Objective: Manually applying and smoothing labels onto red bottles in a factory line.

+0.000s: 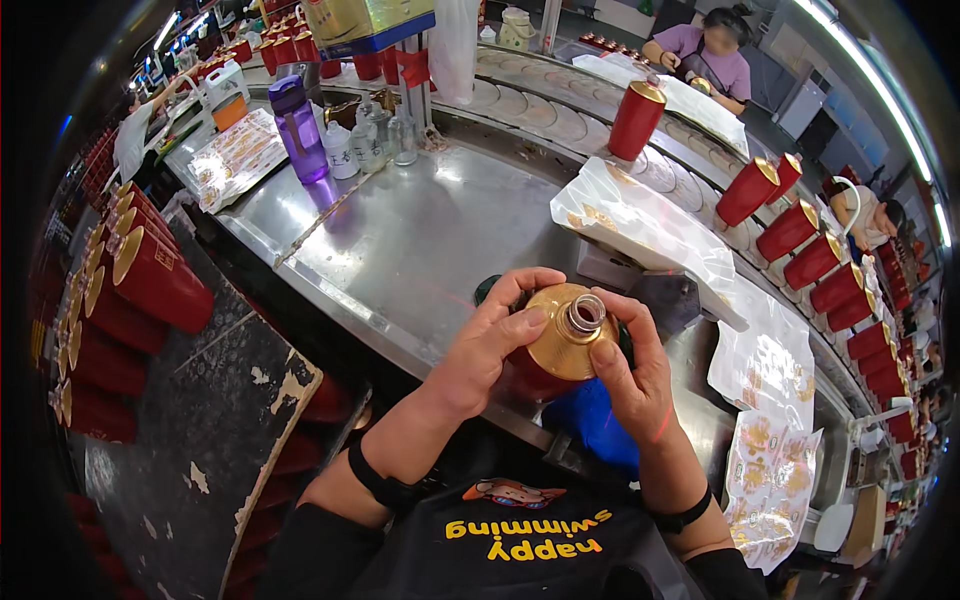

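Our fingers (522,326) grasp the red-and-gold bottle (556,350) at nine and three o'clock; if either side slackens, its open mouth (586,314) might tip sideways.

Purple water bottle (298,132) on metal table (430,230), white jug (223,84) to its left, pale plastic bag (455,55)

A grey metal surface (430,235) is topped by a purple bottle (299,130), small translucent bottles (341,152) and, at the right, patterned sheets (768,480); red, gold-topped bottles (168,280) are borne by a worn dark surface (225,390) at the left.
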A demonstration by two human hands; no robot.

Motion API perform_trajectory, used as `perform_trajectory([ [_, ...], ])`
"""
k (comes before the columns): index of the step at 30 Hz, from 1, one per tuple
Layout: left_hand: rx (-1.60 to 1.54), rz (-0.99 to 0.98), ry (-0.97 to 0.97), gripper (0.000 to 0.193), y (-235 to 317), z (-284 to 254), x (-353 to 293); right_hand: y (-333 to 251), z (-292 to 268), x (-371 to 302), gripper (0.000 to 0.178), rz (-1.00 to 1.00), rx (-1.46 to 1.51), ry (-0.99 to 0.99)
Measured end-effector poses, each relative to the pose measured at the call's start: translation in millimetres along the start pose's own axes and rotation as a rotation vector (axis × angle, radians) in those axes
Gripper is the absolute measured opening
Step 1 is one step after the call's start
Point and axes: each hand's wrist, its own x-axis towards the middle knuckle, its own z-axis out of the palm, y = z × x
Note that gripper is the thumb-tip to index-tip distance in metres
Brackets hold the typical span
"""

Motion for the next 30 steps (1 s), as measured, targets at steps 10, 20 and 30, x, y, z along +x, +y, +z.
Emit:
perform_trajectory([
  [10,0.060,-0.077,-0.019,0.036,-0.7,-5.3,18.2,-1.4,0.9,0.7,0.043,0.003,0.003,-0.004],
  [20,0.239,0.294,0.005,0.039,-13.4,-6.5,9.9,-1.8,2.3,-0.5,0.043,0.015,0.012,0.015],
  [30,1.266,0.990,0.220,0.049,-46.9,-16.5,-25.9,15.0,6.3,-2.5,0.039,0.036,0.289,0.035],
])
